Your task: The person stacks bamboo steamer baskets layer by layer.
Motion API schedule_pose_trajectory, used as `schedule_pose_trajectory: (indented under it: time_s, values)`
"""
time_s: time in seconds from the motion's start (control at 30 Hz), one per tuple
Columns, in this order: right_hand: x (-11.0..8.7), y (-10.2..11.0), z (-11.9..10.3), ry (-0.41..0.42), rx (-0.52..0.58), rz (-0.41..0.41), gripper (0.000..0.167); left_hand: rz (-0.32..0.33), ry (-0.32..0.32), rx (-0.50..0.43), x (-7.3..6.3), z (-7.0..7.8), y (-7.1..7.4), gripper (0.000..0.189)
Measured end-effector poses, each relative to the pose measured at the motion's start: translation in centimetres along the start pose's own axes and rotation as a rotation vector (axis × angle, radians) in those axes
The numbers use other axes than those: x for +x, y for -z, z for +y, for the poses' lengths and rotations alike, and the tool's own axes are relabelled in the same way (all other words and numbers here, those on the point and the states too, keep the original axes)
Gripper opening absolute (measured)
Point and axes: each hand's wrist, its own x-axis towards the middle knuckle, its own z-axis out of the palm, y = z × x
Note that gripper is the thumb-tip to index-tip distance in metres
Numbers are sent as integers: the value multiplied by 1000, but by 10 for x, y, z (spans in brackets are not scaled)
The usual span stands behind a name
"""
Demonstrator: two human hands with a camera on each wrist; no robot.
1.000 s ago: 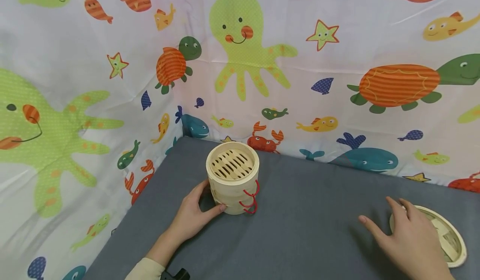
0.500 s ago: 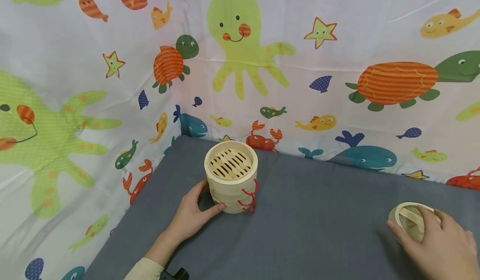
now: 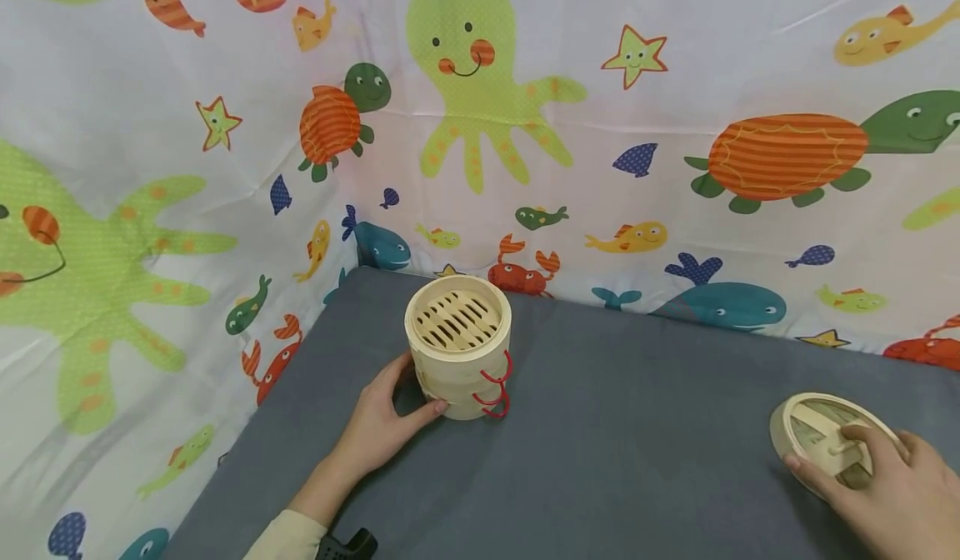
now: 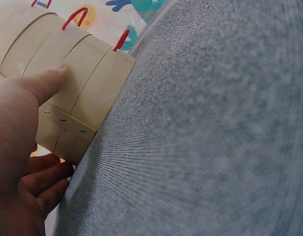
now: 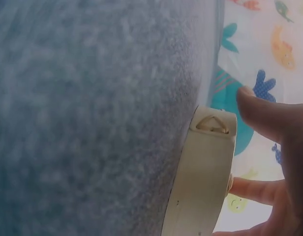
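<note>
In the head view, a stacked bamboo steamer [image 3: 457, 360] with a slatted top tier and red cord loops stands left of centre. My left hand [image 3: 382, 427] holds it low on its near left side. The left wrist view shows the thumb [image 4: 48, 83] pressed on the steamer wall, with the other fingers curled round its far side. At the right, a round bamboo steamer lid [image 3: 802, 418] with a cross strip lies on the cloth. My right hand [image 3: 900, 477] reaches over it. In the right wrist view, one fingertip meets the lid's top while the thumb [image 5: 262, 113] stands off the rim.
A dark grey cloth [image 3: 615, 443] covers the table. Behind and to the left hangs a white curtain [image 3: 540, 35] printed with sea animals, meeting the table's back and left edges. The steamer stands near the back left corner.
My right hand has moved rightward across the lid, its fingers now at the lid's middle. The left hand keeps its hold on the steamer. The head view has shifted slightly.
</note>
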Motion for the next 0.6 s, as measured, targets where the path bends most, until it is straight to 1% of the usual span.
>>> schedule_pose_trajectory:
  time_s: [0.17, 0.37, 0.47, 0.6]
  values:
    - [2, -1, 3, -44, 14, -67, 101, 4, 0, 12, 1, 0, 2, 93]
    - [6, -1, 8, -71, 55, -120, 99, 3, 2, 12, 1, 0, 2, 93]
    - [7, 0, 8, -116, 45, -158, 100, 0, 6, 16, 1, 0, 2, 93]
    - [8, 1, 5, -165, 44, -176, 100, -8, 11, 15, 0, 0, 2, 93]
